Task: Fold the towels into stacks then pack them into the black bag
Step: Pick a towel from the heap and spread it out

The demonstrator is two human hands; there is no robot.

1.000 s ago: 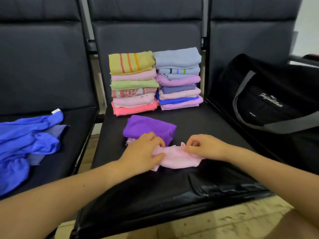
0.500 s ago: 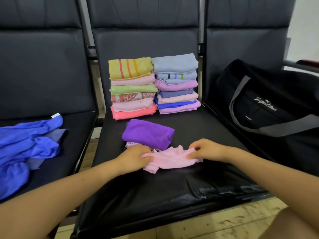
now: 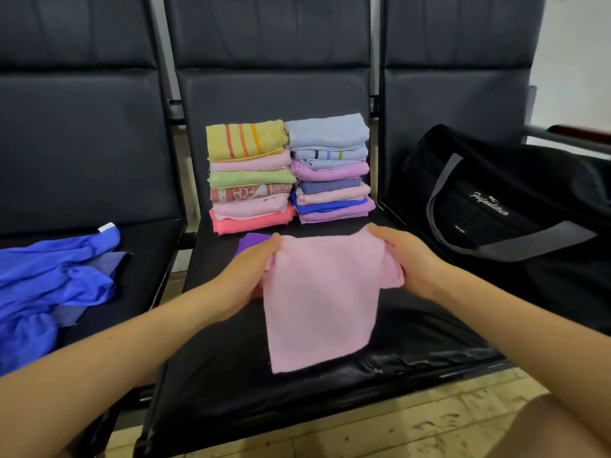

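Black seat [image 3: 231, 375], pink towel [image 3: 322, 302] hanging lengthwise

Black padded seats [image 3: 231, 375] in a row. On the middle one: two stacks of folded towels [image 3: 287, 173], purple towel [image 3: 248, 242]. Left seat: crumpled blue cloth [image 3: 56, 279]. Right seat: black bag [image 3: 496, 206].

The pink towel [image 3: 322, 299] hides most of the purple towel [image 3: 253, 241]. The bag [image 3: 515, 206] and blue cloth [image 3: 49, 285] run past the frame's edges.
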